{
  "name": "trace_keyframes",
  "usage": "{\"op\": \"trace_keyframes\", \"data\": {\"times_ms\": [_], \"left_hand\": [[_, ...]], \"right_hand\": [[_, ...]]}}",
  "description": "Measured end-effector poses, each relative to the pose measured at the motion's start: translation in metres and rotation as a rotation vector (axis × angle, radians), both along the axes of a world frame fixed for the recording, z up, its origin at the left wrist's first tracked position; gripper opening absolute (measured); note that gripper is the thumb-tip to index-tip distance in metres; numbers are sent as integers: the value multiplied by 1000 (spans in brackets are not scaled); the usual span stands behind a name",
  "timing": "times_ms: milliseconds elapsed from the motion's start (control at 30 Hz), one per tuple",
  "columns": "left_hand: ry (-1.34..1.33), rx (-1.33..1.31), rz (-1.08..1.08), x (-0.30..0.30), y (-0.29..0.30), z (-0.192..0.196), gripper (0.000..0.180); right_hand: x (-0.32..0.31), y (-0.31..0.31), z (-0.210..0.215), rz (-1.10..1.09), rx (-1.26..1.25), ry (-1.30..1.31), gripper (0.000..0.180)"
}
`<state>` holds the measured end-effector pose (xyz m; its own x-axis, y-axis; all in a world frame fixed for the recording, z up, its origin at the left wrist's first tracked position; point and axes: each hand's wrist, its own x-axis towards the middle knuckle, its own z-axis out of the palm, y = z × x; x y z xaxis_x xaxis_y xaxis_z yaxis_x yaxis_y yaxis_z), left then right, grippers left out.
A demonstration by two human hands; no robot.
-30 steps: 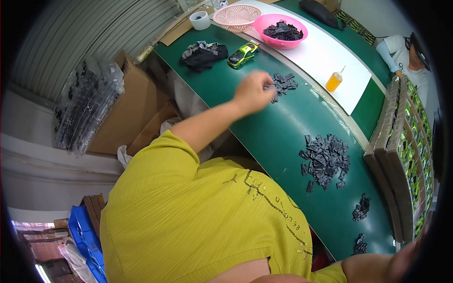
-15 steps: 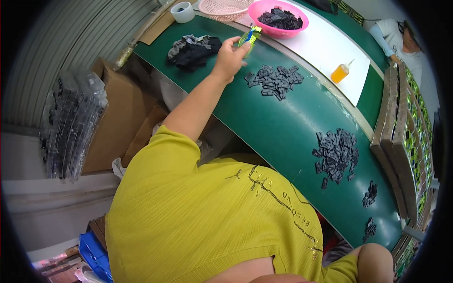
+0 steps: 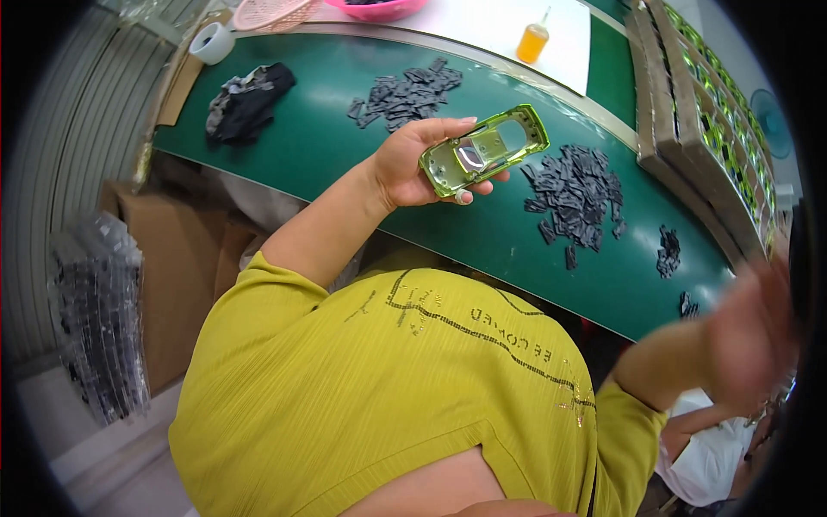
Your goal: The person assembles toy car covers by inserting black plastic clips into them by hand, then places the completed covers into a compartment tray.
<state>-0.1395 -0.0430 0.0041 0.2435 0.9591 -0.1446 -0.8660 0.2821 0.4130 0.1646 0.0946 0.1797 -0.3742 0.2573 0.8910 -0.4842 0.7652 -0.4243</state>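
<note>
My left hand (image 3: 412, 164) is closed around a shiny green toy car body shell (image 3: 447, 175), held over the table with its hollow inside facing up. My right hand (image 3: 751, 332) is smeared by motion at the right edge, so its fingers cannot be made out. Just beyond the shell lies a large pile of small dark grey plastic parts (image 3: 573, 194). A second pile of dark grey parts (image 3: 413, 93) sits farther off, past my left hand. Two small clusters, a dark one (image 3: 668, 252) and a nearer one (image 3: 687, 304), lie close to my right hand.
The green tabletop (image 3: 345, 159) curves across the view. Along its far side are a crumpled dark cloth (image 3: 250, 103), a white tape roll (image 3: 212, 43), a pink bowl (image 3: 388, 10) and an orange liquid bottle (image 3: 533, 41). Stacked trays (image 3: 663, 103) stand right; a co-worker's white shirt (image 3: 702, 461) shows below.
My left hand has come back from the far side toward my body and right, with the green shell now turned inside-up. My right arm has swung into view. The view has shifted rightward.
</note>
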Motion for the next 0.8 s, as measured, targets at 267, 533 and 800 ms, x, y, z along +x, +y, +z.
{"op": "trace_keyframes", "data": {"times_ms": [267, 533, 800], "left_hand": [[256, -30, -201, 21, 32, 19, 54], [636, -93, -198, 36, 58, 32, 56], [1162, 67, 305, 53, 89, 10, 56]], "right_hand": [[-80, 10, -144, -19, -883, -679, 30], [-81, 34, -173, -140, -720, -466, 26], [-76, 34, -165, -261, -820, -343, 30]]}}
